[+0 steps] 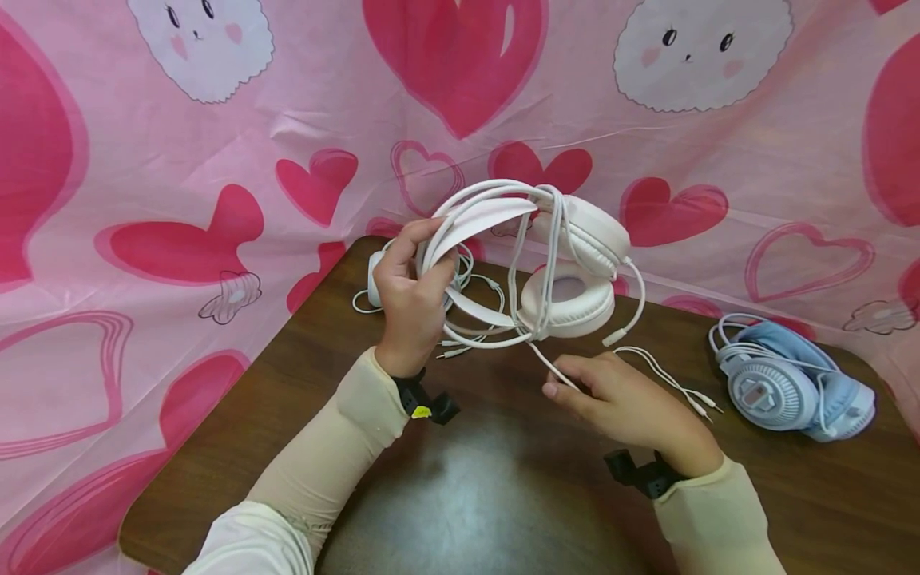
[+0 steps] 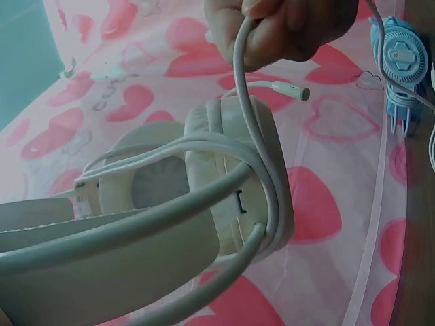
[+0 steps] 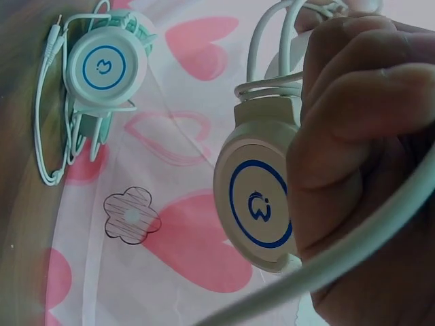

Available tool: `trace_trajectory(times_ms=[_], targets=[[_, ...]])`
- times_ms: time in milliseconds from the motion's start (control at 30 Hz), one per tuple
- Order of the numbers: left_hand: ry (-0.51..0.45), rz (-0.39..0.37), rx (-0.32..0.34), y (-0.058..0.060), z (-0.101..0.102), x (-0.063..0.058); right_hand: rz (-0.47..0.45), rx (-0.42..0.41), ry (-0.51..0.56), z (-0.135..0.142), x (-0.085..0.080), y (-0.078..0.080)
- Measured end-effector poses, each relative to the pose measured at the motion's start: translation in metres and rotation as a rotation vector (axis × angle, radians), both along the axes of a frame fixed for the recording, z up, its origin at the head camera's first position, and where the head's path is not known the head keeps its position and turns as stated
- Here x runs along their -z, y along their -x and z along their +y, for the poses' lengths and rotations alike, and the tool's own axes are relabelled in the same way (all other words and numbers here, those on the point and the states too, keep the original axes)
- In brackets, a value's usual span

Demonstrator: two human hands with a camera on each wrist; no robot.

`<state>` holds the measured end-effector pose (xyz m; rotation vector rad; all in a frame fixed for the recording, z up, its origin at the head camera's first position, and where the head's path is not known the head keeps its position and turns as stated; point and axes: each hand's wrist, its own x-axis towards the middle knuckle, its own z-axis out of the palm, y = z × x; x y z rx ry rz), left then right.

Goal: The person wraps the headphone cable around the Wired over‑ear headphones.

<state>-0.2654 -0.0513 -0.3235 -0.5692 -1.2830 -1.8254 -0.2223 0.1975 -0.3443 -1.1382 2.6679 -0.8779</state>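
Observation:
A white headset (image 1: 585,228) is held up above the table, its boom microphone (image 1: 636,307) sticking out at the right. My left hand (image 1: 411,323) grips the headband (image 1: 489,220), thumb and fingers on either side. White cable (image 1: 552,255) loops several times around the headband and ear cups. Between thumb and fingers, my right hand (image 1: 632,403) pinches a length of that cable just below the cups. In the left wrist view, the pinched cable (image 2: 241,61) runs from the right fingers to the wraps. Two plugs (image 1: 700,406) lie on the table beyond the right hand.
A light-blue headset (image 1: 783,383) with its cable wrapped lies at the table's right. Behind my left hand, another white headset (image 1: 375,279) with loose cable lies at the back corner of the brown table (image 1: 273,447). A pink heart-patterned cloth (image 1: 431,96) hangs behind.

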Motion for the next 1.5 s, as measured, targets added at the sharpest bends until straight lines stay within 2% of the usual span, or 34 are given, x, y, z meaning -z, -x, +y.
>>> trace_trajectory(times_ms=[233,433,567,733,967,1067,1300,1500], targets=[[0.071,0.043,-0.018,0.001,0.001,0.002,0.083,-0.003,-0.006,0.002,-0.004,-0.004],[0.161,0.029,0.015,0.0,0.002,0.005,0.062,-0.04,0.087,0.005,-0.008,-0.005],[0.215,0.015,0.042,-0.002,0.002,0.007,0.071,-0.045,0.093,0.008,-0.011,-0.006],[0.284,0.034,0.078,-0.002,0.002,0.008,0.103,-0.07,0.125,0.009,-0.014,-0.007],[0.39,0.038,0.103,-0.002,0.004,0.009,0.031,-0.079,0.197,0.012,-0.018,-0.01],[0.421,0.038,0.131,-0.002,0.004,0.008,0.041,-0.067,0.19,0.014,-0.019,-0.01],[0.471,0.051,0.222,-0.001,0.003,0.007,0.189,-0.032,0.161,0.02,-0.022,-0.011],[0.509,0.043,0.264,-0.001,0.003,0.007,0.234,-0.033,0.158,0.025,-0.025,-0.011]])
